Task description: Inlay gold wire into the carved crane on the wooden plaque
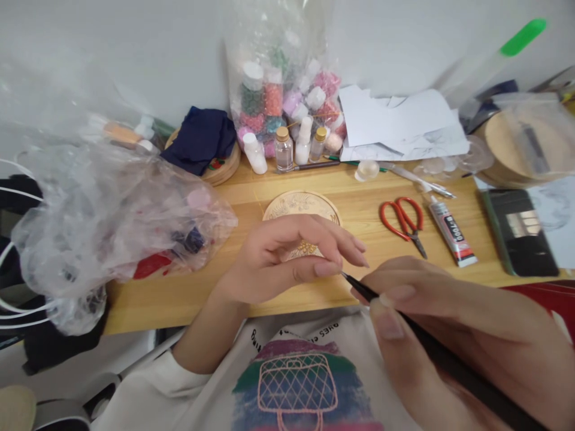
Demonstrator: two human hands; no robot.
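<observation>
Tweezers (442,353), thin and black, lie pinched in my right hand (453,335); the thumb and forefinger are closed on the shaft and the tip points left toward my left hand (287,257). That tip ends just beside the left thumb and forefinger, which are drawn together with almost no gap; I cannot tell whether anything is held between them. The left hand hovers over the near part of a round wooden disc (300,205) that lies flat on the table (359,209) at centre; gold-coloured bits show on the disc under the fingers.

Readable writing: the glue tube (450,231) to the right carries "B-7000" on its label. Print on my shirt (305,383) is partly legible but too cut off to read with confidence.

Red-handled scissors (404,222) lie just left of the tube, apart from it. A dark phone (521,230) lies further right. At the far edge, against the wall, stands a clear bag of bead bottles (281,90) with small vials in front, a dark blue cloth (202,139) to its left and loose white paper (399,123) to its right. A large crumpled plastic bag (112,209) fills the left end of the table and overhangs its near edge.

Open table runs between the disc and the scissors, and along the near edge, where both hands are positioned.
</observation>
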